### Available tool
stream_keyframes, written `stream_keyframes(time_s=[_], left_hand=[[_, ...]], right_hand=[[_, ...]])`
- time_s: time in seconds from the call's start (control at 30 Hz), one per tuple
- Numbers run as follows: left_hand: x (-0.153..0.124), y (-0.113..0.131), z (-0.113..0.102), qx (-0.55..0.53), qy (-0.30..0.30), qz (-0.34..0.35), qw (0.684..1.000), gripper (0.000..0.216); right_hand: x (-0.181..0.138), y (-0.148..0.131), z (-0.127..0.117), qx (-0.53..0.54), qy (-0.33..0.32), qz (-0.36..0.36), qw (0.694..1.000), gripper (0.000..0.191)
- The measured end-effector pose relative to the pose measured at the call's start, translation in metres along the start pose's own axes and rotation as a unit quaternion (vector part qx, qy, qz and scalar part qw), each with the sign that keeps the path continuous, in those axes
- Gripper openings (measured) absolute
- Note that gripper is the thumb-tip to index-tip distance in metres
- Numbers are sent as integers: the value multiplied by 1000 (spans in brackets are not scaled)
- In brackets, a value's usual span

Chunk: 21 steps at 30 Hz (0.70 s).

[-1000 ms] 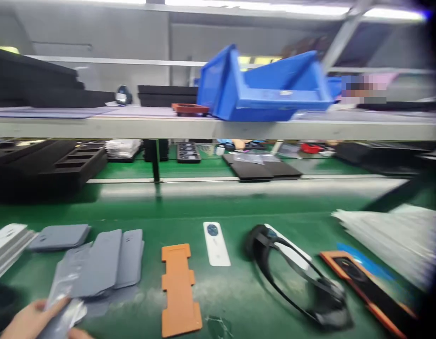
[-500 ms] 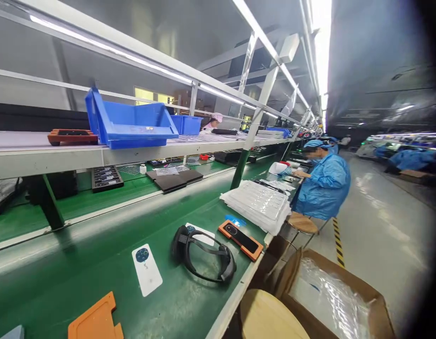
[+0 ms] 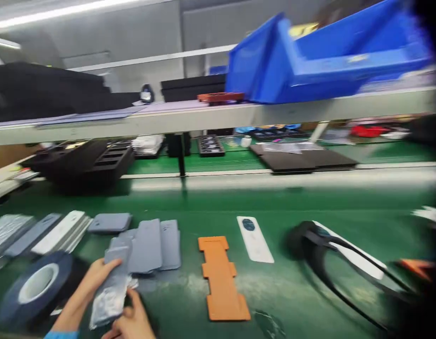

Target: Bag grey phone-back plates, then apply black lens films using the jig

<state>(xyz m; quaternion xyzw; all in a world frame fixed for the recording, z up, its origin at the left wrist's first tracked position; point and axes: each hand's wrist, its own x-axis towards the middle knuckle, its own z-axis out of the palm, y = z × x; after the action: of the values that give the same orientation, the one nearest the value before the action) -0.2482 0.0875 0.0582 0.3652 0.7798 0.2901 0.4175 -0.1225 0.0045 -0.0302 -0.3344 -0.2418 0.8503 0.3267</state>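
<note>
Near the bottom left, my left hand (image 3: pixel 94 278) grips the side of a clear plastic bag (image 3: pixel 110 296) with pale contents blurred by motion. At its lower right, my right hand (image 3: pixel 131 318) has its fingers closed on the bag's edge. Just beyond lie stacked grey flat panels (image 3: pixel 145 247), partly behind the bag. To the left, a large dark roll of tape (image 3: pixel 12 299) with a white core is beside my left forearm. An orange fixture plate (image 3: pixel 223 282) lies flat to the right of my hands, and a white phone back cover (image 3: pixel 255 239) rests beyond it.
A black head strap (image 3: pixel 315 254) lies over another white cover at right. White panels (image 3: pixel 60 230) and wrapped pieces are at left. Above the green bench runs a shelf edge (image 3: pixel 150 125) carrying a tilted-looking blue bin (image 3: pixel 267 66). Black trays (image 3: pixel 83 162) stand at back left.
My view has swung left, from along the line to the bench in front. Both hands and the bag have come into view; the person in blue has left it.
</note>
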Motion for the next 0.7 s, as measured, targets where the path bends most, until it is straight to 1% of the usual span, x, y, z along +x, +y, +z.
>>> stream_keyframes(time_s=[0.03, 0.07, 0.1, 0.17, 0.23, 0.3, 0.33, 0.47, 0.57, 0.63, 0.7], left_hand=[[-3, -7, -8, -30, 2, -8, 1000, 27], [-4, -12, -11, -62, 2, -8, 998, 30], [-4, -15, -11, -93, 4, 1, 996, 34], [-3, -19, -5, -147, 12, 16, 989, 42], [-4, -21, -1, -189, 20, 29, 981, 48], [-7, -24, -2, -223, 24, 34, 974, 53], [-10, -26, -5, -237, 24, 33, 971, 54], [-24, -45, -25, -279, 26, 12, 960, 59], [-37, -67, -37, -325, 27, -20, 945, 60], [-45, -82, -39, -365, 19, -39, 930, 59], [-52, -92, -38, -392, 9, -47, 918, 58]], right_hand=[[0, 3, 3, 3, 12, 24, 1000, 102], [0, 4, 4, 6, 21, 28, 999, 105], [-1, 3, 4, 6, 20, 33, 999, 104], [-2, -2, 1, 1, 5, 21, 1000, 92], [-6, -5, -1, -10, -14, 14, 1000, 73], [-12, -7, -4, -21, -19, 16, 999, 58], [-16, -6, -7, -25, -17, 22, 999, 55], [-30, -4, -27, -36, -13, 48, 998, 59], [-40, -3, -46, -36, -39, 61, 997, 60], [-46, -5, -56, -41, -45, 54, 997, 62], [-52, -10, -60, -56, -24, 21, 998, 63]])
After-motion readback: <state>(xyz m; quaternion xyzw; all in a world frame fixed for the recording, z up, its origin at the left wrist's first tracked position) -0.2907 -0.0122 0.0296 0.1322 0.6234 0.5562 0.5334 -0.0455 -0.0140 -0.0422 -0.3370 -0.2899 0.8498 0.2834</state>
